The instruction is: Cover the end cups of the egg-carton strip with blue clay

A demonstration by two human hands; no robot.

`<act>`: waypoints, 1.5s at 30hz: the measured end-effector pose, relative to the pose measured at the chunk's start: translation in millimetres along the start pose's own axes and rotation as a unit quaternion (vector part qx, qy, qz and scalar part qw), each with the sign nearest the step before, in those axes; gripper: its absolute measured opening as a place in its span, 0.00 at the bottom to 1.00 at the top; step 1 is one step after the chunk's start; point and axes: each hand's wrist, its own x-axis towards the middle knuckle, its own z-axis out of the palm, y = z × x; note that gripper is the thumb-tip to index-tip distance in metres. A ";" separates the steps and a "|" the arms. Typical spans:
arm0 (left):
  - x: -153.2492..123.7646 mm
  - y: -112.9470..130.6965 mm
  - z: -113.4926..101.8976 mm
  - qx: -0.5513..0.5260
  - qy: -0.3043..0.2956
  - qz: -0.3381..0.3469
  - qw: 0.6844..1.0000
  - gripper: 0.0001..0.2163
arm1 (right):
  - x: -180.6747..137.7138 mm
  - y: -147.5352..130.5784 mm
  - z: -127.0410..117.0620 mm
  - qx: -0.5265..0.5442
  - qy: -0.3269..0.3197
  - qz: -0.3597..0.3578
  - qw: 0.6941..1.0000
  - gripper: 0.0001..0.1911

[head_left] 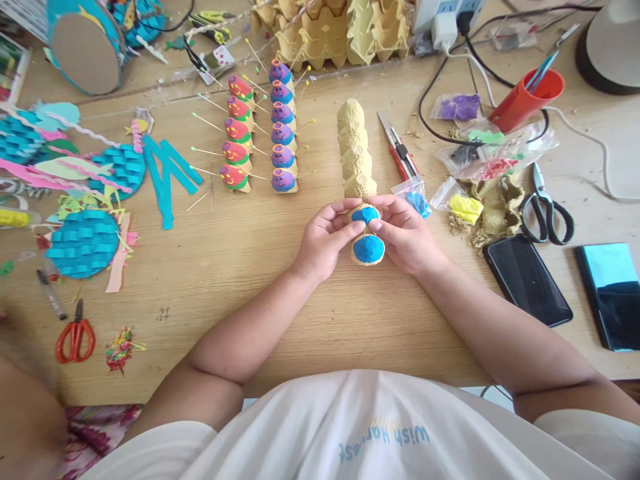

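Note:
A strip of egg carton cups (356,148) runs away from me along the table's middle. Blue clay (369,249) covers the top of its nearest cup, and a second blue clay patch (365,214) lies on the cup behind it. From the left side, my left hand (323,241) grips that second cup, thumb pressed at the clay's edge. My right hand (409,235) holds the same cup from the right, its thumb also on the clay. The farther cups are bare carton. A small bag of blue clay (418,204) lies just beyond my right hand.
Finished red caterpillars (237,133) and purple ones (283,133) stand far left of centre. A utility knife (399,148), black scissors (546,208), a phone (528,280) and a red cup (530,99) are rightward. Red-handled scissors (75,337) and blue woven paper (84,243) lie left.

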 end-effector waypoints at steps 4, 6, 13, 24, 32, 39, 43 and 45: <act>0.5 1.7 2.2 -0.016 0.003 0.000 1.000 0.25 | -0.2 0.3 0.6 0.020 0.001 0.000 1.000 0.25; 0.7 2.8 2.6 -0.018 -0.001 -0.005 1.000 0.25 | -0.2 0.4 0.8 0.037 -0.008 0.001 0.999 0.24; 0.4 5.6 -0.4 -0.027 -0.029 -0.029 0.999 0.27 | -0.2 -2.5 0.7 0.054 -0.029 0.018 0.998 0.24; -1.6 5.6 4.1 -0.071 -0.006 -0.033 0.997 0.20 | -2.2 0.9 -1.0 0.099 -0.010 0.033 0.995 0.18; -2.4 5.2 2.8 -0.081 -0.027 -0.040 0.996 0.18 | -1.8 -0.1 -0.6 0.101 -0.018 0.037 0.994 0.23; -2.4 6.5 3.2 -0.074 -0.036 -0.051 0.995 0.19 | -2.1 -2.8 1.0 0.117 -0.027 0.043 0.992 0.23; -3.0 8.0 3.9 -0.078 -0.057 -0.049 0.994 0.18 | -2.5 -5.0 2.6 0.133 -0.024 0.048 0.990 0.23; -3.2 7.4 3.1 -0.065 -0.058 -0.046 0.995 0.18 | -2.7 -5.8 3.4 0.135 -0.020 0.046 0.990 0.23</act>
